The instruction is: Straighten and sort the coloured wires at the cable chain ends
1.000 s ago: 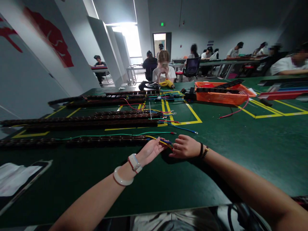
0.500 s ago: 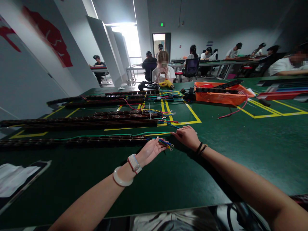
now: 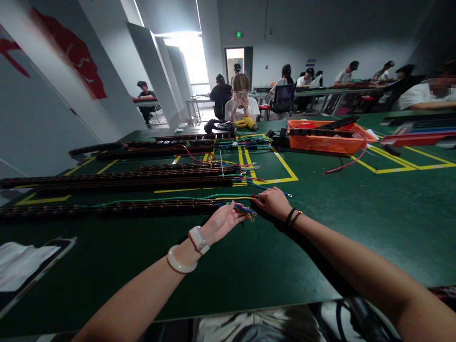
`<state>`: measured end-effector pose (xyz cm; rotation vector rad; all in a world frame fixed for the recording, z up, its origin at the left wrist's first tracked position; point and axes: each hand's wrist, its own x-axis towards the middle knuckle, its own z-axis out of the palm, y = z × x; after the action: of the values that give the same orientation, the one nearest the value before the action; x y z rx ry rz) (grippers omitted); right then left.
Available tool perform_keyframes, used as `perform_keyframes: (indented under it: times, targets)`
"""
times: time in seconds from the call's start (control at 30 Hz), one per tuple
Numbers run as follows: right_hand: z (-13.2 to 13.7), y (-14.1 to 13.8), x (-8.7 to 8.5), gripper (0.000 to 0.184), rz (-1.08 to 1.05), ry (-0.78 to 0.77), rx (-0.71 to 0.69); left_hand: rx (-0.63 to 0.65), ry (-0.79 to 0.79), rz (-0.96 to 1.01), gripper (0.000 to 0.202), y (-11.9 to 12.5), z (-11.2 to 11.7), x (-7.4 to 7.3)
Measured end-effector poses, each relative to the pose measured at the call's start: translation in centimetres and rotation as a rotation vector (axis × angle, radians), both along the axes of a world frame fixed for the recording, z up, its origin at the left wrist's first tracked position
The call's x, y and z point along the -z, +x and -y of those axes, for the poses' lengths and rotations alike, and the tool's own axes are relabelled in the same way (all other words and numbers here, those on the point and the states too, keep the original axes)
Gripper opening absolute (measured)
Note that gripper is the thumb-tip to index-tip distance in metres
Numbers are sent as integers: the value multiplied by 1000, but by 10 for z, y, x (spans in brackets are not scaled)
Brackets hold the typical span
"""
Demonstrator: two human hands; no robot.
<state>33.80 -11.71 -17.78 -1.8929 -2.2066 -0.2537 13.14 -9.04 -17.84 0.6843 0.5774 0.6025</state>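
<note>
My left hand (image 3: 221, 222) is closed on a bundle of coloured wires (image 3: 244, 211) with metal terminals, at the right end of the nearest long dark strip (image 3: 107, 208). My right hand (image 3: 272, 202) lies just right of the bundle, fingers curled over the end of a green wire (image 3: 228, 195) that runs along the strip. A blue wire (image 3: 274, 190) passes behind the right hand. A pale bangle and a watch sit on my left wrist, dark bands on the right.
More long dark strips (image 3: 142, 175) lie further back on the green table (image 3: 356, 228) with yellow tape lines. An orange basket (image 3: 327, 142) stands at the back right, a yellow tool (image 3: 247, 124) behind. A paper sheet (image 3: 21, 263) lies left. Several people sit at far tables.
My right hand left the wire bundle and moved up and right to the green wire end. The left hand kept its hold on the bundle.
</note>
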Motion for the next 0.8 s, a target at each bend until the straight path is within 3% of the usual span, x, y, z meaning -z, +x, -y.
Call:
perform_keyframes:
  times: [0.23, 0.33, 0.43, 0.6, 0.7, 0.8]
  targets:
    - [5, 3, 1, 49, -44, -27, 15, 9, 2, -3, 22, -1, 2, -3]
    - [11, 2, -6, 51, -93, 49, -16, 14, -3, 12, 20, -1, 1, -2]
    - [21, -1, -16, 47, -92, 176, -238, 32, -8, 29, 21, -2, 0, 0]
    - [34, -8, -21, 42, 124, 318, -683, 11, -25, 33, 19, -1, 1, -1]
    - [35, -12, -19, 36, 214, 367, -762, -10, -33, 27, 17, 0, 1, -2]
    - [35, -14, -18, 36, 244, 356, -708, -11, -47, 24, 18, 0, 1, -2]
